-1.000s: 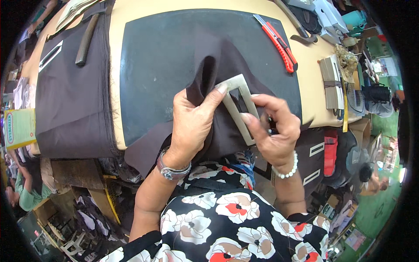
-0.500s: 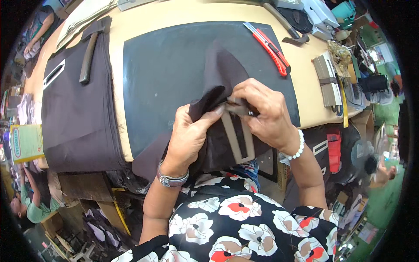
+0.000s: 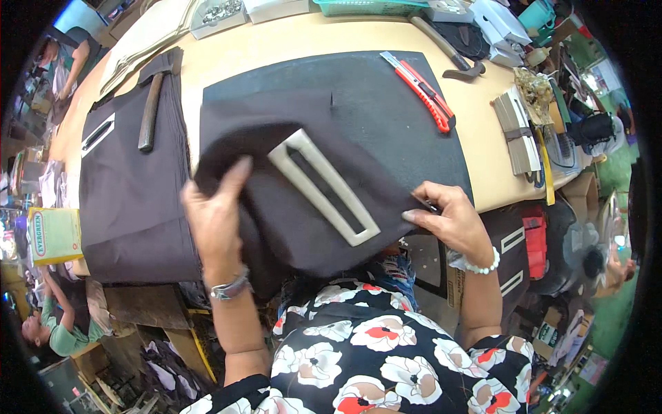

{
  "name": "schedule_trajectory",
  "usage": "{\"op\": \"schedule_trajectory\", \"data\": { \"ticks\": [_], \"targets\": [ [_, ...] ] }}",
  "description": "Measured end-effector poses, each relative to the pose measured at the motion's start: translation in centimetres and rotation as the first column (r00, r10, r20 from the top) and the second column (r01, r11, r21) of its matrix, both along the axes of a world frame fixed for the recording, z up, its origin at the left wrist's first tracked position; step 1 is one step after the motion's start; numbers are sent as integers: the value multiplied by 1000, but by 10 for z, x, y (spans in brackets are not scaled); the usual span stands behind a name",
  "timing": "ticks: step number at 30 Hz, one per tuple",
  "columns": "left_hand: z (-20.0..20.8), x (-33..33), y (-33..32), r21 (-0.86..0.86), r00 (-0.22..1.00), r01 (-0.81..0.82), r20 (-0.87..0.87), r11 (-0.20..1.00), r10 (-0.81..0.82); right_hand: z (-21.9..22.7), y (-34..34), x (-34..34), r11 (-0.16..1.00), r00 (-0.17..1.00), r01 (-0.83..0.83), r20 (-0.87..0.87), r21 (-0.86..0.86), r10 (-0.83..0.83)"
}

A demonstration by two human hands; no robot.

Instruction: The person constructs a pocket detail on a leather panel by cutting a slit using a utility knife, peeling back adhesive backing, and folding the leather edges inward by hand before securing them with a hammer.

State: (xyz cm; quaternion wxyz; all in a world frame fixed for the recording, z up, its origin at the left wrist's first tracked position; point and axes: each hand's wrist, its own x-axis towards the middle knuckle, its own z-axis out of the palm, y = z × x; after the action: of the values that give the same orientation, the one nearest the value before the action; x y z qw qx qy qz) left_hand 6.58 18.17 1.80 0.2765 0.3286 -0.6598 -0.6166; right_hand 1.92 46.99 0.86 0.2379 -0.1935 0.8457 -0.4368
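Note:
A dark brown fabric panel (image 3: 276, 238) with a pale rectangular frame (image 3: 331, 190) around a long slot is held over the dark cutting mat (image 3: 386, 103). My left hand (image 3: 217, 214), slightly blurred, grips its left side, thumb on top and fingers underneath. At the right corner my right hand (image 3: 452, 217) pinches the fabric between thumb and fingers. Something small, dark and shiny shows by the right fingertips; its kind is unclear. A red utility knife (image 3: 424, 93), blade partly out, lies on the mat beyond my right hand.
To the left, a stack of dark fabric panels (image 3: 131, 228) bears a hammer (image 3: 152, 110). Another hammer (image 3: 448, 48) lies at the far right, beyond a strapped bundle of pale pieces (image 3: 517, 131). Boxes and a teal basket (image 3: 372, 7) line the back. Two people are at the left.
My hands have moved apart, left hand leftward and right hand down and right. The bunched panel is now spread, its pale frame fully exposed. The view has shifted slightly.

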Motion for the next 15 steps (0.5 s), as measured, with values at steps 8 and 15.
{"op": "schedule_trajectory", "data": {
  "ticks": [8, 15],
  "targets": [
    [78, -14, 5, -654, 391, 691, 697, -309, -601, 40, -50, 11, 938, 621, -348, -747, 9, 238],
    [124, -59, -82, 71, -61, 997, 930, 15, -362, 9, -45, -3, 926, 539, -74, -796, -370, -275]
  ]
}}
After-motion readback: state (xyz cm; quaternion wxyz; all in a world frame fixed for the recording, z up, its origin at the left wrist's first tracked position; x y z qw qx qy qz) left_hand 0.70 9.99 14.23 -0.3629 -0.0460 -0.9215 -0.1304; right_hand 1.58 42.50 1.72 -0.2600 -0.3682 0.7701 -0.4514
